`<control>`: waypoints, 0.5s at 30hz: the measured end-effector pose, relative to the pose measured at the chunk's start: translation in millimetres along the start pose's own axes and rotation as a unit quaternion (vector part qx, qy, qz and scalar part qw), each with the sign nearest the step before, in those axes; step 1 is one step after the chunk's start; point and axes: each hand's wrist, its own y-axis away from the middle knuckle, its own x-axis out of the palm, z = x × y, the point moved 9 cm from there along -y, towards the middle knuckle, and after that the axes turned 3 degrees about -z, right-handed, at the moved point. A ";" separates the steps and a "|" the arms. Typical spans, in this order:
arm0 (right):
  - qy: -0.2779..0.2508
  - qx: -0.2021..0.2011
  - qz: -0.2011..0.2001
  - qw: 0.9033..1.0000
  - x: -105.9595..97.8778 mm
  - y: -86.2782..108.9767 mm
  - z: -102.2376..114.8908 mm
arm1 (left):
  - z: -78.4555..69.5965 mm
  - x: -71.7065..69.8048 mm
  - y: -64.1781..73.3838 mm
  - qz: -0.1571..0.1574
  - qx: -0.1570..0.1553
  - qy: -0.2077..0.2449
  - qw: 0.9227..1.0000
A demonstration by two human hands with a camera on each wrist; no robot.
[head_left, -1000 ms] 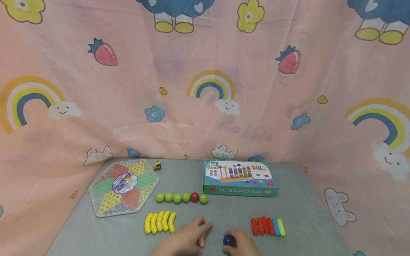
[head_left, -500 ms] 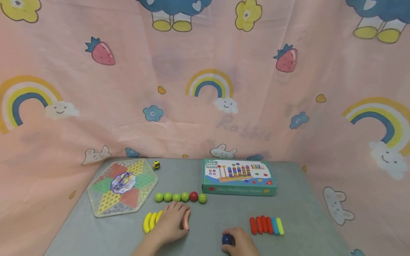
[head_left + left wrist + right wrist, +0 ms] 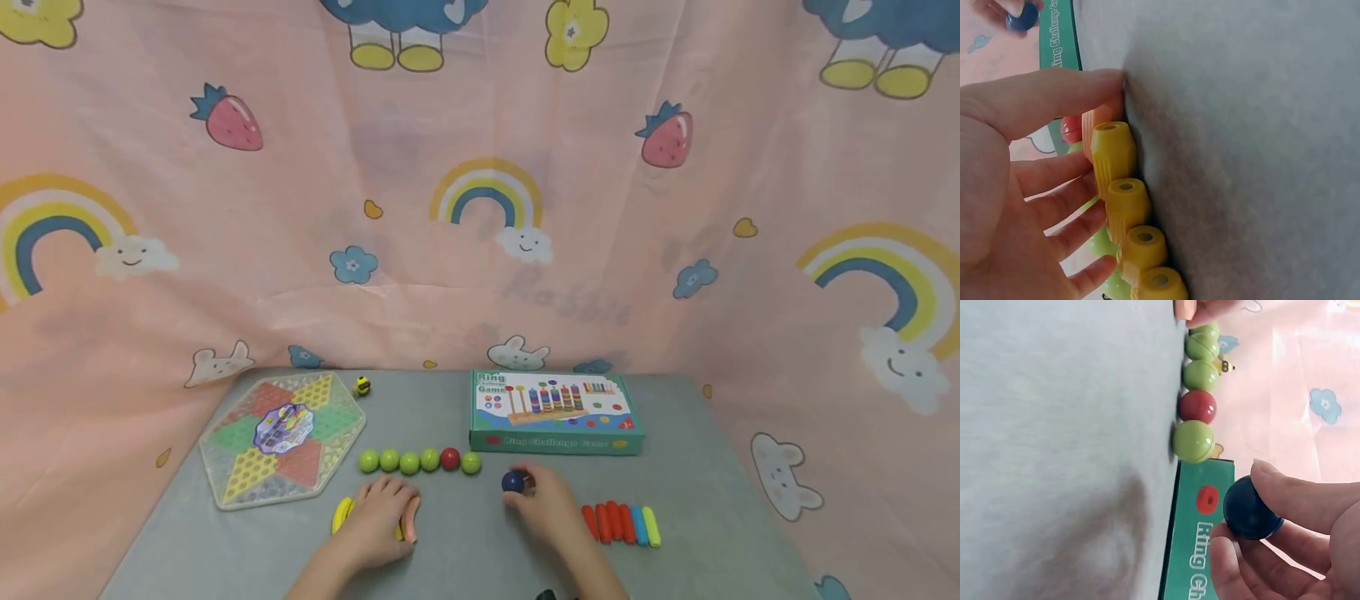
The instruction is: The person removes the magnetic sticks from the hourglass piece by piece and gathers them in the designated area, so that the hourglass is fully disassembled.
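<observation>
My left hand [image 3: 372, 525] spans a row of yellow toy bananas. Its thumb and fingers pinch the ends of a salmon-coloured curved piece [image 3: 409, 518], which lies against the right end of that row. In the left wrist view the yellow bananas [image 3: 1127, 206] stand side by side under the palm, their blunt ends facing the camera. A dark blue ball [image 3: 1250, 509] is held by my right hand [image 3: 547, 504] between thumb and fingers, above the table. Just left of that ball is a row of green balls [image 3: 471, 463] with one red ball [image 3: 450, 459] among them.
Behind stands a green Ring Challenge Game box [image 3: 557, 443]. A hexagonal star board [image 3: 247, 492] lies at the left, with a small bee figure [image 3: 362, 386] nearby. Several red sticks [image 3: 615, 522], a blue stick [image 3: 640, 527] and a yellow-green stick [image 3: 651, 527] lie at the right.
My left hand carried the salmon-coloured piece leftwards to the yellow bananas. My right hand, holding the blue ball, moved away from the front edge towards the green ball row.
</observation>
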 end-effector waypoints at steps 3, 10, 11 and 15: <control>-0.002 -0.008 -0.004 1.000 1.6 -9.7 4.7 | -0.8 -0.5 2.3 0.005 -0.004 0.005 1.000; -0.005 -0.025 -0.034 0.999 10.8 -31.1 3.9 | -21.9 -0.6 3.8 -0.006 0.015 0.039 0.999; -0.005 -0.025 -0.035 0.999 13.1 -33.8 2.2 | -27.2 0.5 3.6 -0.007 0.021 0.046 0.999; -0.005 -0.023 -0.034 0.999 23.6 -42.3 -3.2 | -46.4 8.8 5.2 0.010 0.037 0.073 0.997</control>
